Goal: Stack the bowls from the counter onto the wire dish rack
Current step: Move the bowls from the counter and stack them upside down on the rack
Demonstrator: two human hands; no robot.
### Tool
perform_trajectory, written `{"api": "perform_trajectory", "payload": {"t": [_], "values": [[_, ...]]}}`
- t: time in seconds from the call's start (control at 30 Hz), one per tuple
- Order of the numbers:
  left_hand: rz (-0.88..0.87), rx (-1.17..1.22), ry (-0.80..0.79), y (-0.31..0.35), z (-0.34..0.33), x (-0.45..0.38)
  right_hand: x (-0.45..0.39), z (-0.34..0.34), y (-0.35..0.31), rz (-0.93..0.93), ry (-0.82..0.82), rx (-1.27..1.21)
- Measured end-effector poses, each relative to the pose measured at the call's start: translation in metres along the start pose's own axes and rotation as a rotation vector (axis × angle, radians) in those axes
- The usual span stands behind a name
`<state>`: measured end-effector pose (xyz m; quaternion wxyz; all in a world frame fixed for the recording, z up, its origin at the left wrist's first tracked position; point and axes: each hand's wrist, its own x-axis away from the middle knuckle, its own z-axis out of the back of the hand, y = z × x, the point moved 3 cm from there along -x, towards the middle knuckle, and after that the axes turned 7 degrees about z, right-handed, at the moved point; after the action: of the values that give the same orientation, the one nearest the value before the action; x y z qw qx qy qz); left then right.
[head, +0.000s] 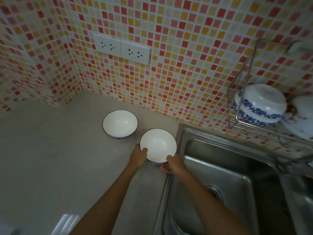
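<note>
Two white bowls with blue rims are on the grey counter. The near bowl sits upright beside the sink, gripped from both sides: my left hand holds its left rim with the thumb inside, and my right hand holds its lower right rim. The far bowl stands upright and free, to the upper left. On the wall at the right hangs the wire dish rack, carrying upside-down white bowls with blue flower bands stacked together.
A steel sink lies right of the counter, its drain visible. More white dishes sit in the rack at the far right edge. Two double wall sockets are set in the mosaic tile wall behind the counter.
</note>
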<state>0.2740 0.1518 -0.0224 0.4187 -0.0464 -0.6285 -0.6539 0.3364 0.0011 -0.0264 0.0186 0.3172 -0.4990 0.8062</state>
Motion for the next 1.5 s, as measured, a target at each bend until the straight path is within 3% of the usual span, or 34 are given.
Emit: {"api": "perform_trajectory", "payload": {"t": [0.17, 0.4, 0.5, 0.57, 0.7, 0.8, 0.97, 1.13, 1.5], "values": [[0.024, 0.2, -0.149, -0.009, -0.033, 0.041, 0.06, 0.039, 0.017, 0.079, -0.012, -0.111], [-0.165, 0.283, -0.214, 0.011, -0.096, 0.11, 0.122, 0.12, 0.031, 0.248, 0.111, -0.109], [-0.251, 0.33, -0.243, 0.035, -0.116, 0.139, 0.147, 0.161, 0.029, 0.351, 0.177, 0.009], [-0.301, 0.352, -0.297, 0.05, -0.127, 0.155, 0.161, 0.193, 0.021, 0.461, 0.293, 0.079], [-0.43, 0.298, -0.346, 0.08, -0.146, 0.178, 0.19, 0.268, -0.006, 0.697, 0.696, 0.154], [-0.514, 0.279, -0.36, 0.101, -0.164, 0.197, 0.193, 0.32, -0.02, 0.827, 0.906, 0.358], [-0.547, 0.332, -0.322, 0.143, -0.191, 0.218, 0.166, 0.377, -0.017, 0.749, 0.964, 0.731], [-0.621, 0.338, -0.27, 0.199, -0.219, 0.241, 0.14, 0.41, 0.004, 0.678, 0.941, 0.937], [-1.068, -0.14, -0.065, 0.308, -0.29, 0.256, 0.131, 0.412, 0.01, 0.687, 1.014, 0.996]]}}
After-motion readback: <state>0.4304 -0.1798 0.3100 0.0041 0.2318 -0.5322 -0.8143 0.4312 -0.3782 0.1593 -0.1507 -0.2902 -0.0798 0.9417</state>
